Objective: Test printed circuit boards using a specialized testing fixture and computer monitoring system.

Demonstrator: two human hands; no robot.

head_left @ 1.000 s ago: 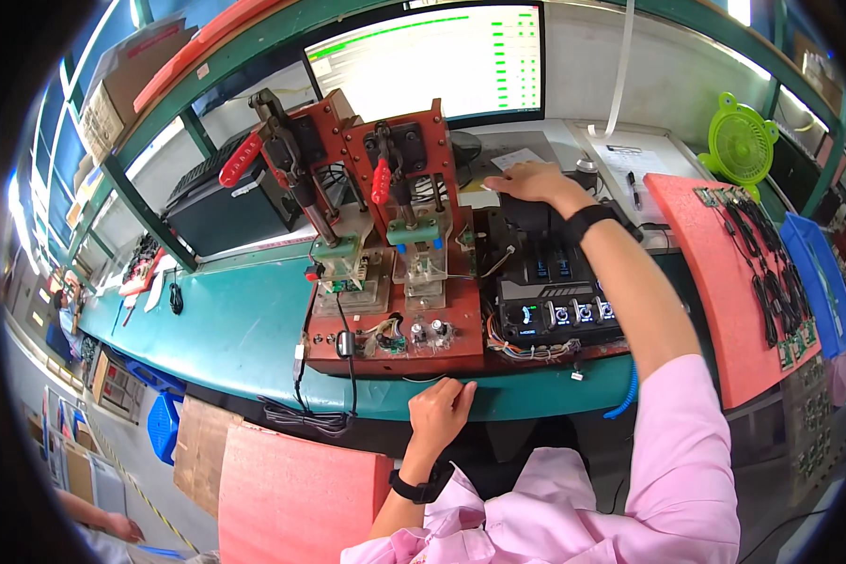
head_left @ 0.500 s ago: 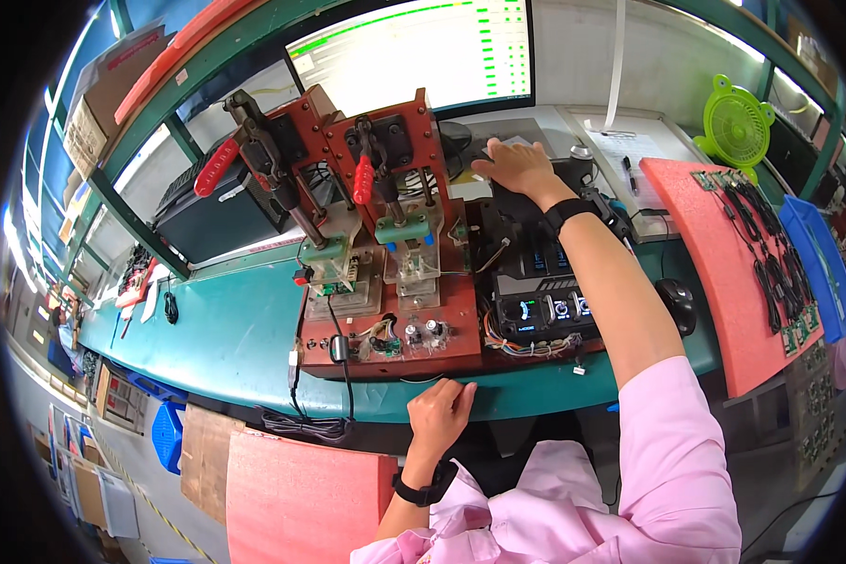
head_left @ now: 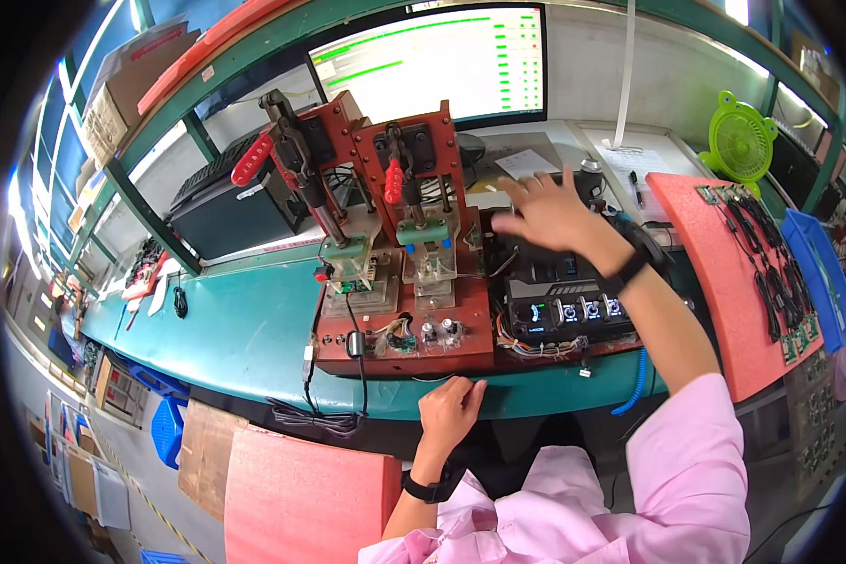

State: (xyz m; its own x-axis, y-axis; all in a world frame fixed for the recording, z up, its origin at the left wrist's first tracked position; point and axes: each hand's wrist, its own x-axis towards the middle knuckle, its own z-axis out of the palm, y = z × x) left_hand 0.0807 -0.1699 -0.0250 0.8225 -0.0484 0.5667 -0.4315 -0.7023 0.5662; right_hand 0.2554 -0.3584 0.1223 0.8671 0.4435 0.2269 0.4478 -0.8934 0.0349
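My right hand (head_left: 553, 216) is raised over the black control unit (head_left: 569, 310) with lit dials. Its fingers are spread and nothing is in them. At the green bench's front edge, my left hand (head_left: 449, 412) rests as a loose fist, with nothing visible in it. Just beyond it stands the red test fixture (head_left: 409, 348), which has two toggle clamps with red handles (head_left: 253, 160). Under the left clamp, a small circuit board (head_left: 353, 285) sits in a clear holder. A black cable (head_left: 355, 344) runs from there over the front edge to a coiled bundle (head_left: 315, 419).
A lit monitor (head_left: 432, 70) stands behind the fixture. At right are a pink foam sheet (head_left: 696, 273) bearing boards with black cables, a blue tray (head_left: 822, 282) and a green fan (head_left: 741, 138). Another pink foam block (head_left: 310, 498) lies front left. A can (head_left: 588, 179) stands beyond my right hand.
My right hand has drawn back toward me and its fingers have spread, uncovering a white paper behind. The view has shifted slightly. My left hand stays at the bench edge.
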